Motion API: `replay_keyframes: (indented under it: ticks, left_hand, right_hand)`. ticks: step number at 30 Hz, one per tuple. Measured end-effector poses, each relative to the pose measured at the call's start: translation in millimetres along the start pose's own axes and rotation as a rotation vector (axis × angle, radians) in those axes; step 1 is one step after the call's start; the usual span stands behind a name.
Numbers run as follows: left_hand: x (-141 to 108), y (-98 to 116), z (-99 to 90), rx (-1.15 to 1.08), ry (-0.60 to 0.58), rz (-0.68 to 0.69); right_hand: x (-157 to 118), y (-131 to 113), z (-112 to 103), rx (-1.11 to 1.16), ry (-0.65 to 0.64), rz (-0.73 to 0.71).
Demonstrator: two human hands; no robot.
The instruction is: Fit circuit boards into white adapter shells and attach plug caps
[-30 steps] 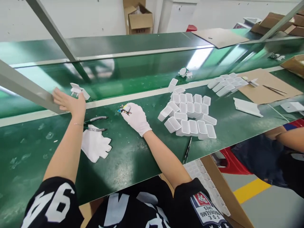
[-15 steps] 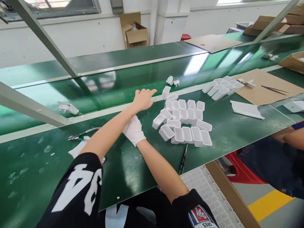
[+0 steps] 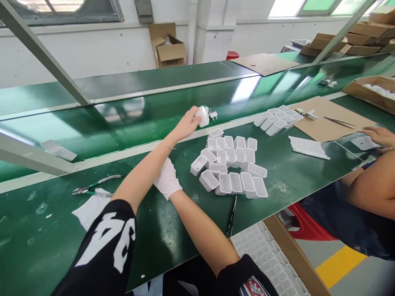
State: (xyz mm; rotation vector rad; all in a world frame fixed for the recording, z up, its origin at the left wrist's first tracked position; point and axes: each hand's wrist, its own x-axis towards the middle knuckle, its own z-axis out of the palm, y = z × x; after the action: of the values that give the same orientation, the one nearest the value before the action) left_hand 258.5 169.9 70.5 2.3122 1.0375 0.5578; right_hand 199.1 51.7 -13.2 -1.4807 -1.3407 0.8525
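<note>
Pinching white case point(image 3: 203, 117) in left hand point(image 3: 187, 123), over near edge of green belt point(image 3: 154, 125), beside plug part point(image 3: 213, 115), apparently by nearer side to shorten reach | cannot tell finger state on gloved right hand point(image 3: 167, 179), partly hidden by left forearm point(image 3: 148, 170)

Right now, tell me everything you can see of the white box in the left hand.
The white box is small, with rounded corners and smooth sides that look like plastic. The bare left hand grips it by its left edge and holds it slightly tilted, just beyond the pale strip. A circuit board with a plug shows right beside it; I cannot tell whether they touch.
</note>
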Motion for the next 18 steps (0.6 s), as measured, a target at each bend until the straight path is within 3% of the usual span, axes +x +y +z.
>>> replay_keyframes:
  ticks: [1,4,7,10,13,15,18]
  left_hand:
    - [-13.1,-5.4,-12.9,-0.102,0.025,0.009]
    - [-72.3,-29.4,-52.0,-0.753,0.199,0.042]
    - [-149.0,-57.6,-80.2,-0.928,0.349,0.0]
    - [-222.9,-82.2,-89.2,-0.854,0.372,-0.111]
    - [-278.7,-102.0,-84.0,-0.646,0.359,-0.225]
    - [-302.4,-111.7,-78.1,-0.456,0.356,-0.246]
    - [-319.1,-119.8,-72.3,-0.235,0.317,-0.179]
  right_hand:
    - [-0.3,-1.4,-1.7,-0.002,0.012,0.0]
    - [-0.6,-6.4,-5.2,0.047,0.061,-0.015]
    - [-0.5,-10.3,-3.3,0.119,0.103,-0.049]
    - [-1.7,-12.2,1.2,0.162,0.12,-0.1]
    - [-6.1,-14.3,2.5,0.176,0.108,-0.175]
    - [-11.9,-17.0,-0.3,0.17,0.089,-0.231]
    - [-23.4,-22.7,-10.7,0.139,0.07,-0.295]
